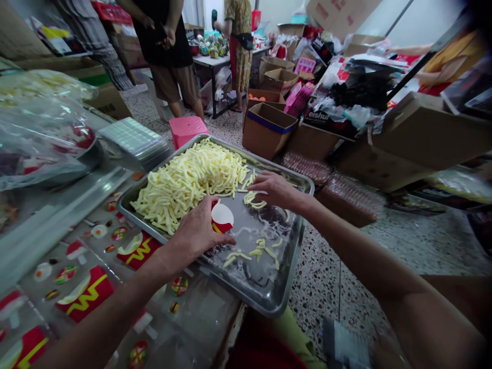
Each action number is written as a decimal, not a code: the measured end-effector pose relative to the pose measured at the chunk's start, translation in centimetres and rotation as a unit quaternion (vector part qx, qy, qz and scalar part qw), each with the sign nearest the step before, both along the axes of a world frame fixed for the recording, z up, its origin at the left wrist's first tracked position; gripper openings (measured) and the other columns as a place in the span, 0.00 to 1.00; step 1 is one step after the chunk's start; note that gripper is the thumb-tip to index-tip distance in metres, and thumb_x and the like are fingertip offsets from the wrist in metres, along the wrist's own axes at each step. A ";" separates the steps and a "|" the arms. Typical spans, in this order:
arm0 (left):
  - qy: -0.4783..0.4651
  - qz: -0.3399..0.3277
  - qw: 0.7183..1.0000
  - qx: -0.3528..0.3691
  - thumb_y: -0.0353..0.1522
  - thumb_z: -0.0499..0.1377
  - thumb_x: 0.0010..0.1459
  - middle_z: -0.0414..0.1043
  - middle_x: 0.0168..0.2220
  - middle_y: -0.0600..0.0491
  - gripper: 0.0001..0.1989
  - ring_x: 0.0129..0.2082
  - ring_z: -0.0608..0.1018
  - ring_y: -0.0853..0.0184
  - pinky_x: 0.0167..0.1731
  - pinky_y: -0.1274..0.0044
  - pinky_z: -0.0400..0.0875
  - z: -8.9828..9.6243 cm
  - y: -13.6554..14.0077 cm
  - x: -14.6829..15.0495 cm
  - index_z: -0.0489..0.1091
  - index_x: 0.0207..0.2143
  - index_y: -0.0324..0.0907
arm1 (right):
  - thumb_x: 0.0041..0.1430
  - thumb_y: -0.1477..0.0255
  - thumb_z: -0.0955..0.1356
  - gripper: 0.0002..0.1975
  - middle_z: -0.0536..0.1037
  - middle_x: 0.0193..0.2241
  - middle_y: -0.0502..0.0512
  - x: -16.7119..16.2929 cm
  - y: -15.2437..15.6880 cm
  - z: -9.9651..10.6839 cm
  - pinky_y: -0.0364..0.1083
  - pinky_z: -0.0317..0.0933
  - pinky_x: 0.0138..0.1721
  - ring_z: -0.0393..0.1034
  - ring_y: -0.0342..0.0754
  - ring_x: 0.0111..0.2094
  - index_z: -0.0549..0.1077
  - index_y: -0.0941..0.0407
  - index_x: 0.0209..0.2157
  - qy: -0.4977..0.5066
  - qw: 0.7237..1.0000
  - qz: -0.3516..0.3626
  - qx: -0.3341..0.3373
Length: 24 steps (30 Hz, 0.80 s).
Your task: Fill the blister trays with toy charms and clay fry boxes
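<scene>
Pale yellow strips (192, 177) fill the far-left part of the metal tray (242, 220) in your head view, with a few lying loose on its powdery floor. Your left hand (196, 225) pinches a small red box (222, 216) between thumb and fingers, low over the tray beside the heap. Your right hand (280, 190) has its fingers bent down at some loose strips; you cannot tell whether they grip any.

Expect the box to be light and thin-walled, probably card, so hold it by its sides without squeezing its mouth. The strips look soft and bendy, likely easy to squash or snap; take them lightly around the middle. Powder may make them slide.

Raised rims border your working space, and the tray's right side seems to overhang the table (215, 302) above the speckled floor (319, 292), so avoid leaning there. Your roomiest patch is the tray's near-right half.
</scene>
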<state>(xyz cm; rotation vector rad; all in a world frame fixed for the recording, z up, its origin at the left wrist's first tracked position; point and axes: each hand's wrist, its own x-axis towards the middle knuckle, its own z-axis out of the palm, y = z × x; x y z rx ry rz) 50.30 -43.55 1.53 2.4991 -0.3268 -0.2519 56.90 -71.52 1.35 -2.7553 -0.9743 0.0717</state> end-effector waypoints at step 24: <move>-0.038 -0.066 0.985 0.152 0.42 0.77 0.36 0.74 0.52 0.40 0.42 0.51 0.78 0.48 0.47 0.67 0.71 -1.7 -4.9 1.0 0.66 0.52 0.40 | 0.53 0.72 0.71 0.04 0.79 0.27 0.51 -5.2 4.6 -3.2 0.44 0.54 0.29 0.68 0.44 0.27 0.80 0.55 0.32 0.075 0.952 -0.262 0.138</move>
